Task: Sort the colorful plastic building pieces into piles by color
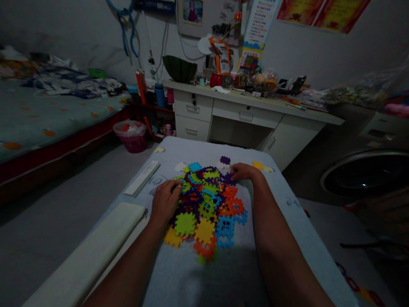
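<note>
A heap of colourful plastic interlocking building tiles [207, 205] lies on the cloth-covered table, in green, purple, orange, blue and yellow. My left hand [166, 199] rests against the heap's left side, with its fingers loosely bent, the thumb apart and nothing seen in its grasp. At the far right of the heap, my right hand [244, 172] has its thumb and fingertips closed on the edge of a purple tile [228, 179]. Just beyond it lies another purple tile [225, 160]. Nearest me are a yellow tile [205, 230] and a light green tile [185, 224].
A long white box [142, 178] and a pale folded pad [111, 232] lie along the table's left side. Behind stands a cluttered white desk [194, 99]. A pink bin [131, 135] and a bed [57, 115] are left; a washing machine [361, 157] is right.
</note>
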Available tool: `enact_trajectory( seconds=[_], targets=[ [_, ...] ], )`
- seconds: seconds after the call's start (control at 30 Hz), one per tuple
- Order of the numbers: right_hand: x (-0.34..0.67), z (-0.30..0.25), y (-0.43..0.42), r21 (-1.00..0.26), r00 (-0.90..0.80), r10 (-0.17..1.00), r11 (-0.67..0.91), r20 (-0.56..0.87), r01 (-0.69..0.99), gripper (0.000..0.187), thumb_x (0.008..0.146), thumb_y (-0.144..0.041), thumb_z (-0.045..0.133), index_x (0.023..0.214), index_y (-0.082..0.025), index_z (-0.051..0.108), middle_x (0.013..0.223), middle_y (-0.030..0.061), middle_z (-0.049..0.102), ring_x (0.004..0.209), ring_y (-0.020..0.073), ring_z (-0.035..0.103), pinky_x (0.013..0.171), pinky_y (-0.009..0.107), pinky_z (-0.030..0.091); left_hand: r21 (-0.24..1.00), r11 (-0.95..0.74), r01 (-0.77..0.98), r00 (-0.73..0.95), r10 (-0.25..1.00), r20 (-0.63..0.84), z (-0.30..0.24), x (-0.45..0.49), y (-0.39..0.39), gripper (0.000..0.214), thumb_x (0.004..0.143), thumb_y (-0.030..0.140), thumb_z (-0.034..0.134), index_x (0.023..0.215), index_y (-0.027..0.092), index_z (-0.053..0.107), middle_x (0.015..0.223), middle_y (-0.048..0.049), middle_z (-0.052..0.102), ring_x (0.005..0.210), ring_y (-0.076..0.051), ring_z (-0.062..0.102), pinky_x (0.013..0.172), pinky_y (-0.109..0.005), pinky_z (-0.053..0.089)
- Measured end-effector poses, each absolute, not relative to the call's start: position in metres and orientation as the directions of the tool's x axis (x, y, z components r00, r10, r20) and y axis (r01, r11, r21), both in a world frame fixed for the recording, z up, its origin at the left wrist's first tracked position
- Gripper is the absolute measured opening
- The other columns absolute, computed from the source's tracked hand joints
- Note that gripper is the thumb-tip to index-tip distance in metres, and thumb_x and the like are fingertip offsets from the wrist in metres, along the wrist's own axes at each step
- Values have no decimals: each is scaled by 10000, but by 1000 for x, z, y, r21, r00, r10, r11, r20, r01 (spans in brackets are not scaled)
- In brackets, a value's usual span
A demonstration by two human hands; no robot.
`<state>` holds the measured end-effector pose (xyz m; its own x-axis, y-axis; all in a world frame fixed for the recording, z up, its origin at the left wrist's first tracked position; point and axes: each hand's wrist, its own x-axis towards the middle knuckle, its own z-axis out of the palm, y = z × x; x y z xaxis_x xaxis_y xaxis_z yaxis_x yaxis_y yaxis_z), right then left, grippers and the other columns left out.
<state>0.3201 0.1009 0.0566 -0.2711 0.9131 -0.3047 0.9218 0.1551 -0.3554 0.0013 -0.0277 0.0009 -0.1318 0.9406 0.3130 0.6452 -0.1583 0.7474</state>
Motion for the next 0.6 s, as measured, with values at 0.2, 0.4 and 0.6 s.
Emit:
enact_trajectory(
  seconds=[0.2, 0.4, 0.6],
  targets=[
    [336, 63, 100, -635, -266, 929, 47, -255, 771, 92, 660, -167, 628, 731, -189, 575, 611, -69, 529, 532, 88, 463, 529, 213, 364, 748, -174, 640, -126, 937, 326, -1, 0, -27, 337, 880, 421, 446, 959, 212, 698, 997, -67, 703, 1012, -265, 614, 952, -422, 442],
    [341, 55, 107, -643, -66, 998, 34, -25, 765, 92, 673, -153, 619, 763, -173, 626, 602, -45, 571, 531, 103, 513, 564, 224, 414, 746, -174, 643, -122, 938, 324, -3, 0, -26, 335, 883, 413, 451, 966, 204, 700, 1015, -71, 702, 1023, -269, 615, 947, -421, 446],
    [334, 38, 119, -561, 154, 956, 13, 249, 827, 238, 729, -153, 576, 920, -159, 718, 848, 50, 715, 794, 185, 649, 817, 307, 495, 739, -166, 653, -129, 937, 324, -3, 0, -26, 333, 880, 417, 447, 958, 218, 702, 1007, -64, 699, 1021, -271, 606, 952, -426, 436]
  ],
)
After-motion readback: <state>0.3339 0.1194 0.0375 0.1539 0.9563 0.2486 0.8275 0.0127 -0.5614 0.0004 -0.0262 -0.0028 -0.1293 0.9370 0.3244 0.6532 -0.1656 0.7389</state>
